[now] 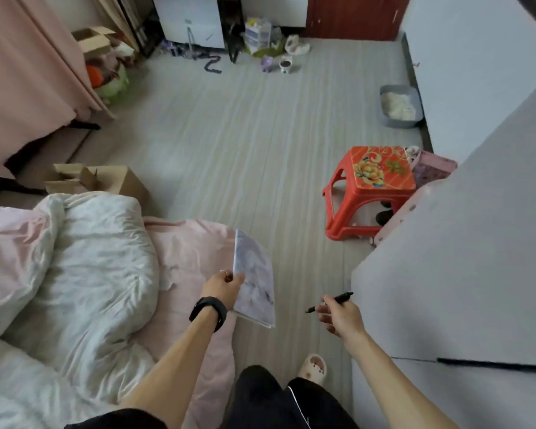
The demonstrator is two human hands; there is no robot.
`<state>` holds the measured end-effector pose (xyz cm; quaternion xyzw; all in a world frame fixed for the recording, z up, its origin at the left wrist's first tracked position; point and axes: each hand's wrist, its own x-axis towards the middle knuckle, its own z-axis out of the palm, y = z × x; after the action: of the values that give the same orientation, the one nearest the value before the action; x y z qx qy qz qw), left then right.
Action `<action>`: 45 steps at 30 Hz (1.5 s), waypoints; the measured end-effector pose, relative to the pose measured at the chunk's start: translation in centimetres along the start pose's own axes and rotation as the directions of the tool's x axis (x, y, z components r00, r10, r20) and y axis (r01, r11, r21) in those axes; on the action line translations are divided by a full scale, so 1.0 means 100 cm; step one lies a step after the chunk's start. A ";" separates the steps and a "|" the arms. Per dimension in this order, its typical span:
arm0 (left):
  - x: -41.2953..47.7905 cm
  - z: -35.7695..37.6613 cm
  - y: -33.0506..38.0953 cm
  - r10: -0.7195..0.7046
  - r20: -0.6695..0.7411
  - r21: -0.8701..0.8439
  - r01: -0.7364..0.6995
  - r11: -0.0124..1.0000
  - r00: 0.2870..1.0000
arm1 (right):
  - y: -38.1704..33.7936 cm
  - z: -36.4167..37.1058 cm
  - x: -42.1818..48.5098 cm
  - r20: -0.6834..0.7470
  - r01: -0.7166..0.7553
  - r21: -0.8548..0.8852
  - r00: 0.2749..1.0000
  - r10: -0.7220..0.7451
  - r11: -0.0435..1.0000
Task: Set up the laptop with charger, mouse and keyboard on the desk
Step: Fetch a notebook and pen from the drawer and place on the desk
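Paper notebook (pixel 257 286), light and floppy, pinched at its edge in left grip (pixel 223 286), slim black pen (pixel 334 301) pinched in right grip (pixel 341 318) beside white table (pixel 477 258); laptop, charger, mouse, keyboard not in view, handling unjudgeable; free both grips first.

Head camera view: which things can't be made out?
Grey desk top: head view, cut off by the right edge.
Notebook cover: head view, print blurred; left hand covers one edge.
Dark things under the red stool: head view, hidden by its seat.
Pen in right hand: head view, markings too small.
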<state>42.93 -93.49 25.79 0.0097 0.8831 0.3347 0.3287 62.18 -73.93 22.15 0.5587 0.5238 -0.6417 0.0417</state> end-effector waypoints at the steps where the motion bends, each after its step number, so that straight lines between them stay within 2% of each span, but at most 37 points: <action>1: 0.011 -0.001 0.013 -0.021 -0.023 -0.035 0.020 0.999 1.000 | -0.024 0.002 0.017 0.005 -0.005 -0.003 1.000 0.005 1.000; 6: 0.076 -0.008 0.071 -0.103 -0.088 -0.155 0.089 0.984 0.991 | -0.129 0.014 0.088 0.064 -0.003 0.033 0.998 0.001 0.999; 13: 0.209 -0.030 0.167 -0.129 -0.082 -0.119 0.119 0.986 0.988 | -0.261 0.026 0.185 0.253 -0.130 0.144 0.963 0.090 0.981; 16: 0.286 -0.055 0.220 -0.130 -0.087 -0.068 0.124 0.990 0.988 | -0.318 0.036 0.238 0.204 -0.166 0.220 0.972 0.121 0.961; 20: 0.373 -0.096 0.293 -0.088 -0.117 -0.068 0.080 0.994 0.989 | -0.402 0.058 0.301 0.150 -0.123 0.269 0.985 0.085 0.955; 24: 0.456 -0.133 0.358 -0.060 -0.135 -0.076 0.050 0.996 0.989 | -0.490 0.084 0.354 0.105 -0.101 0.222 0.991 0.079 0.970; 31: 0.614 -0.173 0.449 -0.095 -0.155 -0.118 0.077 0.990 0.983 | -0.639 0.146 0.494 0.139 -0.116 0.244 0.987 0.083 0.963; 35: 0.702 -0.200 0.498 -0.173 -0.209 -0.160 0.141 0.977 0.963 | -0.737 0.181 0.572 0.206 -0.125 0.193 0.975 0.084 0.973; 39: 0.781 -0.241 0.555 -0.217 -0.259 -0.201 0.168 0.965 0.941 | -0.846 0.213 0.628 0.367 -0.171 0.142 0.924 0.109 0.975; 41: 0.813 -0.262 0.580 -0.227 -0.272 -0.211 0.172 0.962 0.935 | -0.895 0.230 0.649 0.466 -0.253 0.138 0.869 0.163 0.958; 45: 0.896 -0.305 0.615 -0.235 -0.264 -0.207 0.183 0.961 0.935 | -0.979 0.276 0.699 0.625 -0.343 0.160 0.761 0.173 0.926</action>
<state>-57.66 -42.33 28.17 -0.1626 0.8836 0.3738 0.2307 -44.94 -12.77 25.44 0.3940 0.3099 -0.8371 0.2191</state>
